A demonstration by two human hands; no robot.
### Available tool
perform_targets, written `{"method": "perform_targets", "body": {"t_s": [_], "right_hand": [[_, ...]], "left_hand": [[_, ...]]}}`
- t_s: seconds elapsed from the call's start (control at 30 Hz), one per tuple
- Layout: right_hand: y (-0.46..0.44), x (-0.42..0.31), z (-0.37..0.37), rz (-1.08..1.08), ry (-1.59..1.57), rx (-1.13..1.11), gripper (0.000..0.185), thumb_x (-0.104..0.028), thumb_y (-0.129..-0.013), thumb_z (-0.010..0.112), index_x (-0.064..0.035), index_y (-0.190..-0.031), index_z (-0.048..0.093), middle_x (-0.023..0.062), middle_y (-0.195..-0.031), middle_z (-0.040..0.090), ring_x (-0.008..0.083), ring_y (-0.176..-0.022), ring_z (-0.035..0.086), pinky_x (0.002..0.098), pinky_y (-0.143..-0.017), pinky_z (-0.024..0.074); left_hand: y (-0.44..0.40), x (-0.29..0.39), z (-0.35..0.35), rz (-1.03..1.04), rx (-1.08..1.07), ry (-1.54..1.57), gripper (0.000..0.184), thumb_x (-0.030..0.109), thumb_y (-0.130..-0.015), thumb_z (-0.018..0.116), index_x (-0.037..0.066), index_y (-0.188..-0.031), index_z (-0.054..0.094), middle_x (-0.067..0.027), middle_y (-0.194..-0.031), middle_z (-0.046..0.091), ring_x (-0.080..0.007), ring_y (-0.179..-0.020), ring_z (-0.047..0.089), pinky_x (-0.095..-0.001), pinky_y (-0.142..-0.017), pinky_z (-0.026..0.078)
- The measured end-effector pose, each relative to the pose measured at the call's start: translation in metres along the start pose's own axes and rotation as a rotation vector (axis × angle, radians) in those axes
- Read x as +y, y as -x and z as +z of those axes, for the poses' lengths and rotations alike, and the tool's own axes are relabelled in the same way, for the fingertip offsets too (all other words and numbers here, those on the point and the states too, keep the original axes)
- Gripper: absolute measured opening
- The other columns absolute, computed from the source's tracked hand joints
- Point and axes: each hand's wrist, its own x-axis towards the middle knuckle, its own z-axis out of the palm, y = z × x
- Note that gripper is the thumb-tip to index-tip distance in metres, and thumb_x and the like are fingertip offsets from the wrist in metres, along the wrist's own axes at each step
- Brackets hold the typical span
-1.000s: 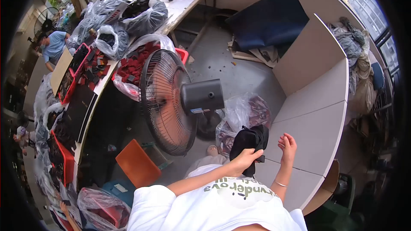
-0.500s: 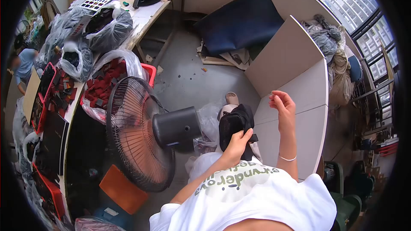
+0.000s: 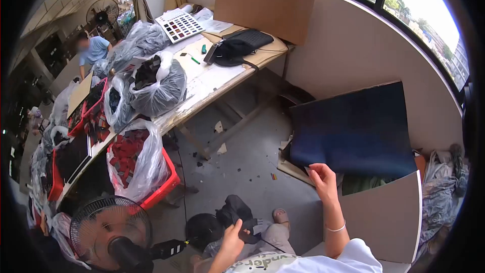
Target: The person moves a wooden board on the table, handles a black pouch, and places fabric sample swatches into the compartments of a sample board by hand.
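My left hand [image 3: 233,240] is low in the middle of the view, closed round a black fabric bag [image 3: 234,210] just above my lap. A dark strap hangs from the bag beside my fingers. My right hand [image 3: 323,179] is raised to the right with fingers curled toward the thumb; whatever is between the tips, if anything, is too small to make out. Behind that hand, a large dark blue sheet [image 3: 353,126] leans against the wall.
A fan [image 3: 108,232] stands at lower left, beside a red crate [image 3: 164,184] of dark red pieces in plastic. The worktable [image 3: 212,86] carries filled plastic bags [image 3: 161,88], a colour swatch card [image 3: 179,25] and a black bag [image 3: 240,45]. A grey panel [image 3: 376,217] stands on my right. A person [image 3: 93,50] is at far left.
My view has swung up and left, bringing more of the worktable and the other person into sight. My left hand still grips the black fabric bag; my right hand stays raised with fingers curled.
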Motion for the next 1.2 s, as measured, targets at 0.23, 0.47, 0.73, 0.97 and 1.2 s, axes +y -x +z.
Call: {"method": "perform_targets", "body": {"t_s": [0.23,0.47,0.73,0.97,1.2], "right_hand": [[-0.069,0.027,-0.162,0.321,-0.116,0.113,0.012,-0.005,-0.092,0.059,0.0011,-0.101,0.063,0.0048,-0.086,0.066,0.009,-0.075,0.06,0.0221,-0.07,0.0483],[-0.18,-0.017,-0.119,0.33,-0.117,-0.153,0.015,-0.008,-0.092,0.06,0.0017,-0.104,0.064,0.004,-0.088,0.067,0.0081,-0.075,0.059,0.0233,-0.07,0.049],[-0.391,-0.076,0.017,-0.109,0.128,-0.42,0.019,-0.011,-0.091,0.063,0.0025,-0.105,0.063,0.0041,-0.089,0.066,0.009,-0.08,0.06,0.0254,-0.074,0.0501],[-0.56,-0.075,0.112,-0.141,0.337,-0.446,0.025,-0.015,-0.087,0.065,0.0023,-0.105,0.065,0.0111,-0.091,0.07,0.0189,-0.085,0.067,0.0312,-0.078,0.0526],[-0.766,-0.067,0.212,-0.346,0.771,-0.493,0.028,-0.023,-0.086,0.061,-0.0007,-0.1,0.068,0.0177,-0.096,0.07,0.0337,-0.093,0.067,0.0414,-0.082,0.0517]], "left_hand": [[-0.045,0.012,0.198,-0.014,-0.054,0.051,0.017,0.022,-0.098,0.057,0.006,-0.092,0.058,-0.0046,-0.083,0.057,-0.0158,-0.079,0.054,-0.0409,-0.081,0.051],[-0.064,0.062,0.273,0.027,-0.11,0.027,0.024,0.026,-0.101,0.051,0.006,-0.091,0.058,-0.0055,-0.082,0.057,-0.0172,-0.08,0.054,-0.0409,-0.083,0.051],[-0.159,0.176,0.284,0.145,-0.1,0.126,0.025,0.027,-0.102,0.049,0.006,-0.089,0.055,-0.0038,-0.079,0.051,-0.0169,-0.078,0.051,-0.0408,-0.083,0.048],[-0.226,0.27,0.282,0.326,0.022,0.226,0.025,0.028,-0.102,0.05,0.008,-0.087,0.055,-0.0023,-0.078,0.05,-0.0145,-0.078,0.05,-0.0399,-0.081,0.048],[-0.26,0.362,0.313,0.525,0.167,0.288,0.023,0.029,-0.101,0.052,0.008,-0.091,0.054,-0.0011,-0.08,0.048,-0.0134,-0.078,0.048,-0.0392,-0.083,0.046]]}}
